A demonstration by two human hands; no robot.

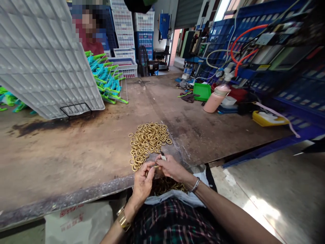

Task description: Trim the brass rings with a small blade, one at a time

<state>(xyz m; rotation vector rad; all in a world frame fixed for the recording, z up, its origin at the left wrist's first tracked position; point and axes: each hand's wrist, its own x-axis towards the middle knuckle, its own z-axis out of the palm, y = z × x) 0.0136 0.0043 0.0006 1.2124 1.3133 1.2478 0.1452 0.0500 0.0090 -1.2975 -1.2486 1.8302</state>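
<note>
Close to the table's front edge, my left hand (pixel 142 181) pinches a brass-coloured ring (pixel 156 166), which is partly hidden by the fingers. Right beside it, nearly touching, my right hand (pixel 172 168) is closed around a small white tool with a dark end (pixel 163 156); its exact kind cannot be made out. Just beyond both hands lies a loose pile of similar brass-coloured rings (pixel 149 137) on the brown tabletop. Below my hands, more rings (pixel 169 185) lie in an open bag (pixel 175 194) at my lap.
A tall grey ribbed panel (pixel 50 57) stands at left, with green and blue plastic pieces (pixel 108 79) behind it. To the right are a pink bottle (pixel 215 100), a green tray (pixel 202 91) and a yellow container (pixel 266 118). Across the table is another person (pixel 92 45).
</note>
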